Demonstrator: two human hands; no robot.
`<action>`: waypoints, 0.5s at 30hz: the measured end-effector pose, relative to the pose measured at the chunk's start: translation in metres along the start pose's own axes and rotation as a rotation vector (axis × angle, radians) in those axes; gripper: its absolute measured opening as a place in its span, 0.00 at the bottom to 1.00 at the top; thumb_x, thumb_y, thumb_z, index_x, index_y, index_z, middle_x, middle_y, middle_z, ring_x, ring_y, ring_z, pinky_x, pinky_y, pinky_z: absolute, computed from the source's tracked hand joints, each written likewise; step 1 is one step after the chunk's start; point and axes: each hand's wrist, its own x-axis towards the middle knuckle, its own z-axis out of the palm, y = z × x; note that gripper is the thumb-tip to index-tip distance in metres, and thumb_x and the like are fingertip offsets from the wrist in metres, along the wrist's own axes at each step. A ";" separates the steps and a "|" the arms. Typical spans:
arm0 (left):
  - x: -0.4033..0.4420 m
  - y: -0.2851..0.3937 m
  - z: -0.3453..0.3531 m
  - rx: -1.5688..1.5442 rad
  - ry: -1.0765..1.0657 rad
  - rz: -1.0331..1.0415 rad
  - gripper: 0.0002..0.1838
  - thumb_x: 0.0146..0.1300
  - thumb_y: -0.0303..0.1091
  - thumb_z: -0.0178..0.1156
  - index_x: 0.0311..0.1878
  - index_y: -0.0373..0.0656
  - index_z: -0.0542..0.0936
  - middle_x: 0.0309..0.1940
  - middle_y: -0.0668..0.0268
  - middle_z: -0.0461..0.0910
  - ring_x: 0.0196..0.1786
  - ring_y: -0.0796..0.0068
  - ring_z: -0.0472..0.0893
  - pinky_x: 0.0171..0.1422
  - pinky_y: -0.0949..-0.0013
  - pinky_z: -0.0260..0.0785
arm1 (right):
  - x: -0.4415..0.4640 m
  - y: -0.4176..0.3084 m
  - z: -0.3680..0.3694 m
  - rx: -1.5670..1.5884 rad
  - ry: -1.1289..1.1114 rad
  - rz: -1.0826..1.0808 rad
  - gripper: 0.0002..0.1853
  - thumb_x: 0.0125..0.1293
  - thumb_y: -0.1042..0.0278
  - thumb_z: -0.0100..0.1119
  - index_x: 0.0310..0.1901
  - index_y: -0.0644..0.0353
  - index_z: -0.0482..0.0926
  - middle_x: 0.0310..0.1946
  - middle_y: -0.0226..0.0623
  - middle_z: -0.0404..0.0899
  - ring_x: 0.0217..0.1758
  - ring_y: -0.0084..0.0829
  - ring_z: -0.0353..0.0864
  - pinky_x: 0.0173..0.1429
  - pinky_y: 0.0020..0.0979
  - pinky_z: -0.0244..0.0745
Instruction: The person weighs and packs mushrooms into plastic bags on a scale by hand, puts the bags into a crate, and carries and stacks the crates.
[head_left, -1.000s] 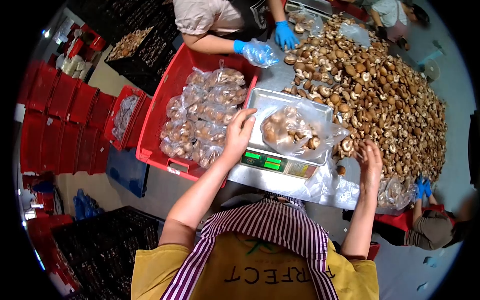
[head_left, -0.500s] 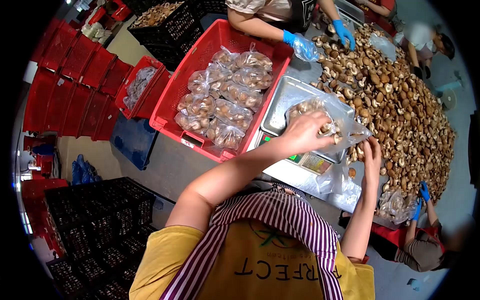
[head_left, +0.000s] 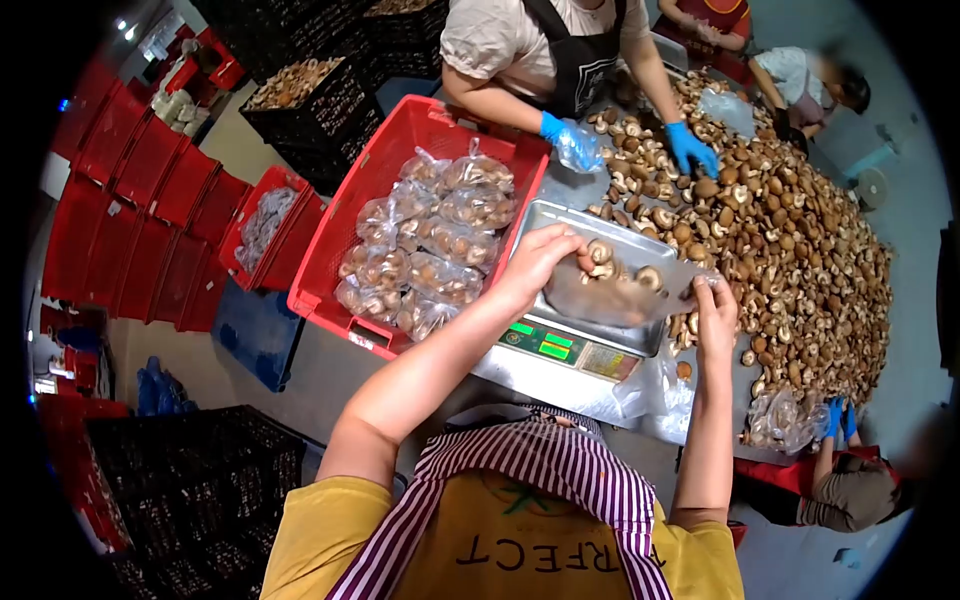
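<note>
A clear plastic bag of mushrooms [head_left: 610,294] is stretched between my two hands, over the metal tray of the scale [head_left: 625,237]. My left hand [head_left: 545,262] pinches the bag's left edge, fingers closed. At the other end my right hand [head_left: 714,308] grips the bag's gathered corner between thumb and fingers. Several pale-stemmed shiitake mushrooms show in the bag, which is blurred along its lower part. Whether the bag touches the tray is unclear. Green digits glow on the scale's display [head_left: 553,347] below.
A red crate [head_left: 322,285] of filled mushroom bags stands left of the scale. Loose mushrooms [head_left: 800,260] are heaped across the table at right. Opposite, a co-worker's blue-gloved hand [head_left: 690,150] reaches into the heap. Plastic bags [head_left: 665,395] lie by my right forearm.
My left hand has moved from over the bag to its left edge, and the bag is now spread wider between both hands. The head view has shifted, showing more of the co-worker opposite.
</note>
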 end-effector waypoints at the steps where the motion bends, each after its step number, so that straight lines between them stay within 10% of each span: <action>1: -0.001 0.000 0.001 0.010 0.003 0.023 0.13 0.69 0.35 0.51 0.33 0.37 0.78 0.30 0.62 0.81 0.37 0.73 0.79 0.47 0.72 0.70 | -0.002 -0.006 -0.001 0.076 -0.018 0.041 0.07 0.71 0.66 0.55 0.39 0.60 0.78 0.30 0.25 0.77 0.32 0.17 0.72 0.42 0.22 0.68; 4: -0.014 0.010 0.002 0.072 -0.026 0.046 0.13 0.70 0.36 0.52 0.35 0.36 0.79 0.29 0.63 0.80 0.33 0.76 0.78 0.46 0.73 0.69 | -0.018 -0.016 -0.010 0.160 -0.036 0.087 0.06 0.71 0.67 0.55 0.39 0.60 0.78 0.30 0.25 0.77 0.32 0.17 0.72 0.40 0.21 0.67; 9: -0.054 -0.012 -0.012 0.125 -0.161 -0.179 0.15 0.71 0.33 0.49 0.54 0.37 0.80 0.68 0.62 0.70 0.28 0.82 0.76 0.45 0.73 0.71 | -0.039 0.024 -0.024 0.103 -0.041 0.137 0.04 0.69 0.72 0.57 0.41 0.61 0.79 0.26 0.25 0.77 0.26 0.16 0.72 0.32 0.21 0.67; 15: -0.060 -0.023 -0.012 0.034 -0.109 -0.167 0.18 0.70 0.33 0.50 0.57 0.36 0.78 0.70 0.60 0.67 0.28 0.80 0.78 0.45 0.73 0.72 | -0.053 0.041 -0.037 -0.348 -0.079 0.189 0.16 0.72 0.61 0.55 0.28 0.61 0.77 0.19 0.25 0.73 0.24 0.18 0.70 0.31 0.24 0.66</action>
